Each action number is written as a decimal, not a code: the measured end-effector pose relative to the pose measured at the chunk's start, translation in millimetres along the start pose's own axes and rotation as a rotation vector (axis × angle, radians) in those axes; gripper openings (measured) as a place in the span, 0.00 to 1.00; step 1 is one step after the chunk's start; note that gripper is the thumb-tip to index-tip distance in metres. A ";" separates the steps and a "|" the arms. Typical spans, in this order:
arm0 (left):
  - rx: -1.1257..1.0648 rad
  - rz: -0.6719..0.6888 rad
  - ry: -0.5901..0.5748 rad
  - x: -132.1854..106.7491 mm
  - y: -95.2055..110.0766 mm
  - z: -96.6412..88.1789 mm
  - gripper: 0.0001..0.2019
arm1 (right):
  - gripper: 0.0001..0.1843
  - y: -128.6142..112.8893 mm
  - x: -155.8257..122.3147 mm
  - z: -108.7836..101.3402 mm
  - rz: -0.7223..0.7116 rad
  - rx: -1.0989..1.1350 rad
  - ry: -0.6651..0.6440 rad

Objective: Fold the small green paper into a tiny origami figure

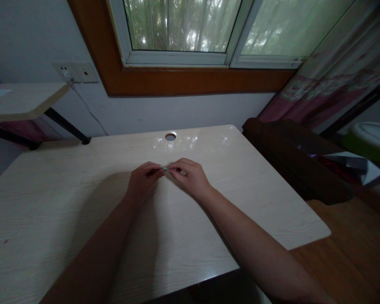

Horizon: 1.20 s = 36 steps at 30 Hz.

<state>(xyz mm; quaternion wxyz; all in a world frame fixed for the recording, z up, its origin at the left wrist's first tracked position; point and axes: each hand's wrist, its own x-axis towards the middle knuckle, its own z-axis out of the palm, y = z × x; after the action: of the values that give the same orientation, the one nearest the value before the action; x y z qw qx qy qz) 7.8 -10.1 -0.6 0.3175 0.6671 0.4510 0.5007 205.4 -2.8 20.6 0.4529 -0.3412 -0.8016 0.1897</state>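
Over the pale wood-grain table (240, 202), both my hands meet at a small, thin green strand (164, 168). It is too small for me to tell its kind. My left hand (143, 178) pinches its left end between thumb and fingertips. From the other side, my right hand (190, 175) is closed in a pinch on the right end. Only a short green stretch shows between the fingertips; the rest is hidden by them.
A round cable hole (170, 137) sits near the table's back edge. At left, a raised shelf (28, 99) stands on dark legs, with a cord (87, 107) hanging from a wall socket (66, 72). Dark wooden furniture (291, 156) lies beyond the right edge, below a curtain (335, 71).
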 end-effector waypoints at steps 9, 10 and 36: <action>-0.183 -0.187 0.078 2.5 7.8 -2.7 0.08 | 0.11 -0.6 0.9 2.9 0.137 0.032 0.013; -0.201 -0.191 0.070 2.5 7.9 -2.3 0.08 | 0.13 -0.4 0.8 4.4 0.145 0.052 0.004; -0.224 -0.163 -0.053 2.5 9.2 -1.8 0.11 | 0.04 4.7 -1.2 7.7 0.174 0.153 -0.018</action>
<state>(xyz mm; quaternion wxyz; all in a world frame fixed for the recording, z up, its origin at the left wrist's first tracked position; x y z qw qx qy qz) 8.9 -11.4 8.9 0.4413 0.6016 0.4366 0.5027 200.9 -0.4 13.0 0.4520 -0.3723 -0.7562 0.2920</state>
